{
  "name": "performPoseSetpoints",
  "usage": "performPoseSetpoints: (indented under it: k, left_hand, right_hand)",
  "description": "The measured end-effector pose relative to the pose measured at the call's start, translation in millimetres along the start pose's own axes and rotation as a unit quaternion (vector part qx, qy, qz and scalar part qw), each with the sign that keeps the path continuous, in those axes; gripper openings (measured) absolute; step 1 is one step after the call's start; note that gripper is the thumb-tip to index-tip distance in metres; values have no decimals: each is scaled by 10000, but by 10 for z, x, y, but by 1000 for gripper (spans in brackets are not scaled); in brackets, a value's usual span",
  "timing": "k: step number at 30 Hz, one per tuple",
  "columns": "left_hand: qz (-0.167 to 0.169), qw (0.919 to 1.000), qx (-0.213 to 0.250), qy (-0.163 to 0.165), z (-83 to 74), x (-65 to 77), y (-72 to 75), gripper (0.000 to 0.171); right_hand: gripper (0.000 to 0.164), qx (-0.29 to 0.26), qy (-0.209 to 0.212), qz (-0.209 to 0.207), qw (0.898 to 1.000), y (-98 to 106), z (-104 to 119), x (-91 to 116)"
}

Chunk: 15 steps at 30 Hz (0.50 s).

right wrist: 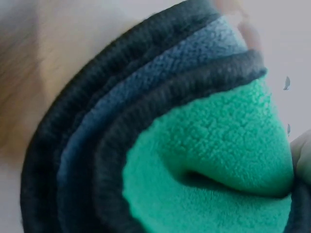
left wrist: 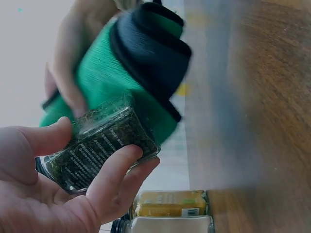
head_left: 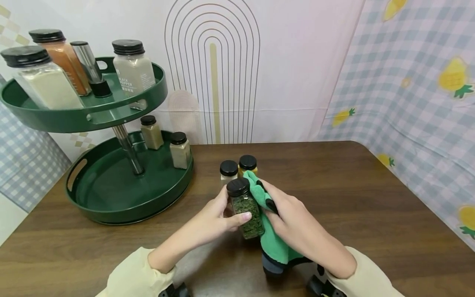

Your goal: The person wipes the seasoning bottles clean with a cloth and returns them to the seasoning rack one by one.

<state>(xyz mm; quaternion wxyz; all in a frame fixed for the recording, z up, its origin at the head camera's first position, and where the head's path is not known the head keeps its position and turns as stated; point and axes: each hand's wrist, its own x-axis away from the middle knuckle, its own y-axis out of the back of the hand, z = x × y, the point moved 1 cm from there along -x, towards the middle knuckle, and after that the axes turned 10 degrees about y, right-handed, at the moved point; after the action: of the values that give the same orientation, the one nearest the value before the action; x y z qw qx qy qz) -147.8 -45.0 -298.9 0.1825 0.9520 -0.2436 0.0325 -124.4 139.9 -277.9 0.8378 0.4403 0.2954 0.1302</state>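
Note:
My left hand (head_left: 219,216) grips a square glass jar of dried green herbs (head_left: 246,212) with a black lid, tilted above the table. In the left wrist view, the thumb and fingers hold the herb jar (left wrist: 92,150) by its sides, its printed label showing. Against the jar's right side lies a green cloth (head_left: 274,243) with black edging and a dark blue-grey underside, held bunched in my right hand (head_left: 293,214). Folds of the cloth (right wrist: 218,145) fill most of the right wrist view and hide much there.
Behind the herb jar stand a pale spice jar (head_left: 228,170) and a yellow one (head_left: 248,163). At left is a green two-tier tray (head_left: 122,216); three large jars and a metal post top show on its upper tier, two small jars (head_left: 180,152) below. A wall borders the wooden table (head_left: 371,198).

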Motion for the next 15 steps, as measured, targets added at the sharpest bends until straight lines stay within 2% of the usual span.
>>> performPoseSetpoints:
  k: [7, 15]
  left_hand:
    - [-117, 9998, -166, 74, 20, -24, -15, 52]
    - [-230, 9993, -256, -160, -2, -4, 22, 56]
  right_hand:
    - [60, 128, 345, -288, 9989, 104, 157, 82]
    - [59, 181, 395, -304, 9986, 10, 79, 38]
